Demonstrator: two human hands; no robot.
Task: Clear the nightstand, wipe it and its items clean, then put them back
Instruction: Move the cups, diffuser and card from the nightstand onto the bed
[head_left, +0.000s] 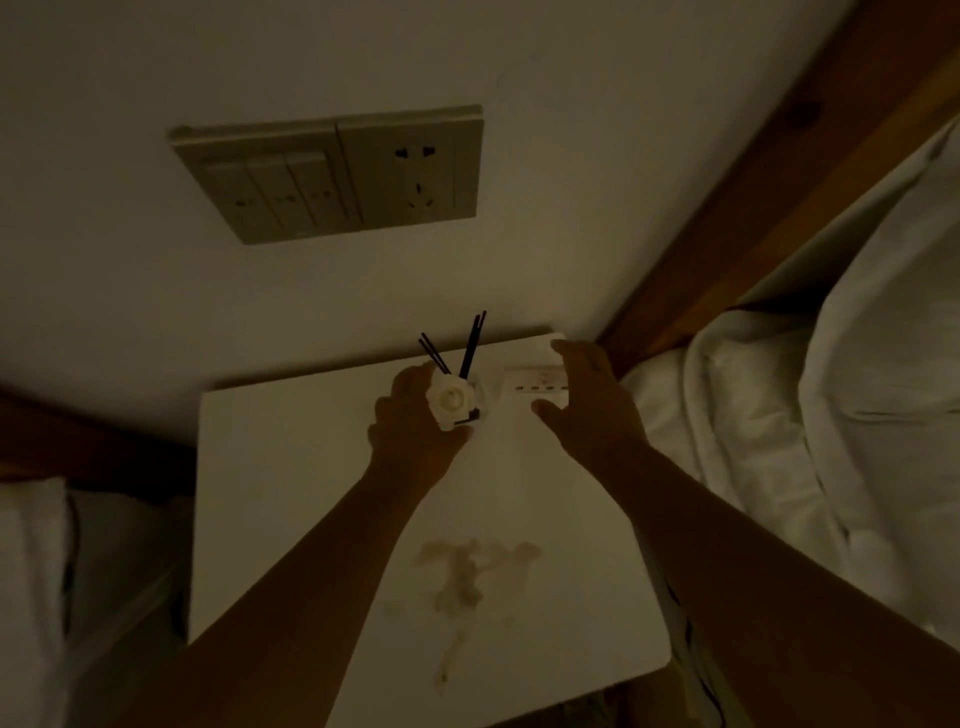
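Observation:
The white nightstand (291, 499) fills the middle of the dim head view. A brownish stain (462, 571) spreads over its near half. At the back of the top, my left hand (410, 426) grips a reed diffuser (453, 400) with a white rose and thin black sticks poking up. To its right, my right hand (587, 400) curls around a small white card or box (535, 382) with a row of dark marks; thumb and fingers touch its edges. Whether it is lifted off the top I cannot tell.
A wall plate (332, 176) with switches and a socket sits above the nightstand. A bed with white bedding (779, 415) and a wooden headboard (753, 208) lies on the right. Another white-covered bed (31, 571) is at the left edge.

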